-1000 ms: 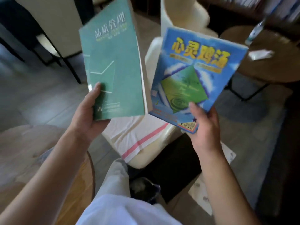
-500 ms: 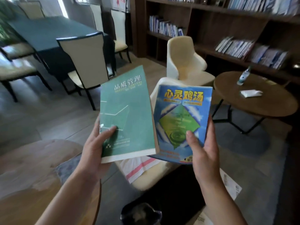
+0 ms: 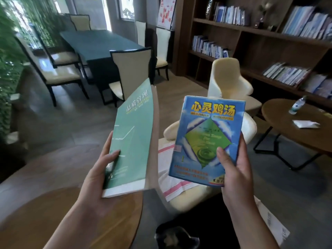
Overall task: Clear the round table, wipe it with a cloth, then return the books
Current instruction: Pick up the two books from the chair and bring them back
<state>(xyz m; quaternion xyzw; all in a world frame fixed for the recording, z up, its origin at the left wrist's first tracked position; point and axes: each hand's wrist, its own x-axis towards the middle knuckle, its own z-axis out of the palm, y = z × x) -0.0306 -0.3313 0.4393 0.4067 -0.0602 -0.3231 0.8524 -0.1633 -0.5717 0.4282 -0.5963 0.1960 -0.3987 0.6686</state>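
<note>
I have both books off the table and in my hands. The thin green paperback with white lettering (image 3: 133, 139) sits in my left hand (image 3: 98, 175), thumb pressed on the cover and fingers curled under its lower edge, tilted so its page edge shows. The glossy blue paperback with yellow title characters (image 3: 206, 139) is upright in my right hand (image 3: 233, 169), thumb on the front, fingers wrapped round the spine side. Taking the round wooden table (image 3: 71, 218) as my landmark: it lies directly beneath my left forearm, and the part I can see carries nothing, so I judge the clearing done. Whether it has been wiped I cannot tell from here. Just beyond the table's far edge, a white cloth with a pink stripe (image 3: 170, 177) lies draped on the seat of a cream moulded chair (image 3: 228, 83), below and between the two books. Well beyond the table stands a dark wooden bookshelf (image 3: 260, 51). At least setting these books back remains.
</note>
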